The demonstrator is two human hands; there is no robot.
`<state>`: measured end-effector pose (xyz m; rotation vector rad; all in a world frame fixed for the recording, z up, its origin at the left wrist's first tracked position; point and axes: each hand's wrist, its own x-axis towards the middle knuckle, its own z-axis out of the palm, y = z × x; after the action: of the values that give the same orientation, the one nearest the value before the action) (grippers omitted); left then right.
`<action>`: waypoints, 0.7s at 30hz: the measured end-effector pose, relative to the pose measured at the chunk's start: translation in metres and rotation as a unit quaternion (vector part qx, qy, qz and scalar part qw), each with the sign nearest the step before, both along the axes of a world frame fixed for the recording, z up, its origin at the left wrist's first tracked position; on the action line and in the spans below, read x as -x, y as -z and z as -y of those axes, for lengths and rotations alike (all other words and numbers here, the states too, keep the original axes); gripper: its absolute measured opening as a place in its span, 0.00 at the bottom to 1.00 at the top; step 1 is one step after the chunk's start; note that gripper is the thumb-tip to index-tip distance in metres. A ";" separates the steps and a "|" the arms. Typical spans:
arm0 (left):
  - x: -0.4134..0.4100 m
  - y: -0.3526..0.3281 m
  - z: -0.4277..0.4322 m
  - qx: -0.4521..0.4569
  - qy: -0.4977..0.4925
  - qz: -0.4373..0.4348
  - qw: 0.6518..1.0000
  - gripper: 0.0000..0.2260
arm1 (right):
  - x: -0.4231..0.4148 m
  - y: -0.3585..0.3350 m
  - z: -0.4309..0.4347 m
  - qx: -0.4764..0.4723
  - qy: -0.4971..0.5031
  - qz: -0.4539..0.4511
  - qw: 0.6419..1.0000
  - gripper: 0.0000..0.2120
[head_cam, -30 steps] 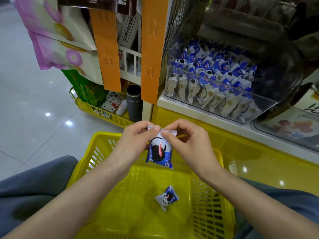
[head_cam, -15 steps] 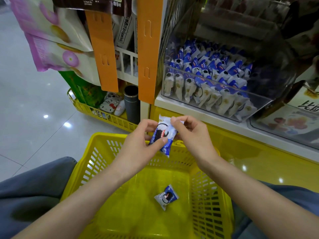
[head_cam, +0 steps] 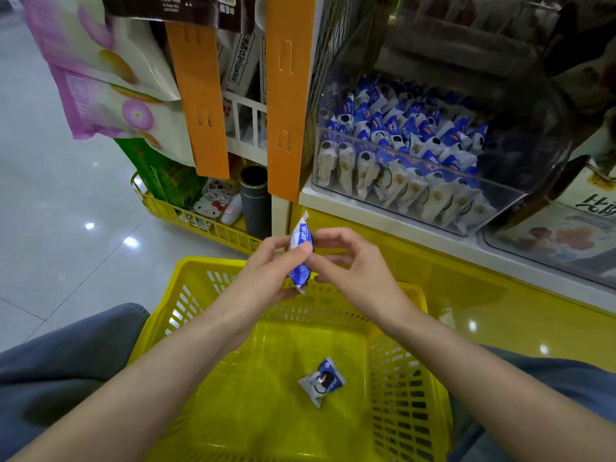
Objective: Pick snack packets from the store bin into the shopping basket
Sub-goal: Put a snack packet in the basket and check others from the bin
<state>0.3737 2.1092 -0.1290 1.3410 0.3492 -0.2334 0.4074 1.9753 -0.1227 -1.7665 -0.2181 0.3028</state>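
A blue-and-white snack packet [head_cam: 301, 255] is held edge-on above the far rim of the yellow shopping basket [head_cam: 200, 265]. My left hand [head_cam: 266, 271] grips it from the left with thumb and fingers. My right hand [head_cam: 353, 268] touches its right side with thumb and fingertips. One more snack packet [head_cam: 321, 381] lies on the basket floor, right of centre. The clear store bin [head_cam: 520, 208] stands on the shelf at upper right, filled with several matching packets [head_cam: 400, 138].
An orange shelf post [head_cam: 286, 95] rises left of the bin. Hanging pink snack bags [head_cam: 100, 78] fill the upper left. A low yellow wire basket [head_cam: 200, 225] of goods and a dark cylinder [head_cam: 255, 198] sit by the floor. My knees flank the shopping basket.
The packet has been turned from face-on to edge-on between my hands and lifted slightly toward the shelf. The packet lying in the basket has not moved.
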 end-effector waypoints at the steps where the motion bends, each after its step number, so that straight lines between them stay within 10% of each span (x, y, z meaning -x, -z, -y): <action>1: 0.001 0.000 0.000 -0.012 0.008 0.002 1.000 0.12 | 0.001 0.000 0.000 0.021 -0.002 0.026 0.999 0.13; 21: -0.004 -0.003 0.007 -0.084 -0.024 -0.020 0.996 0.11 | 0.007 0.002 0.000 0.224 -0.036 0.201 0.953 0.12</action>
<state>0.3779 2.1024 -0.1263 1.4928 0.4413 -0.1947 0.4008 1.9749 -0.1243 -2.2668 -0.5393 0.0371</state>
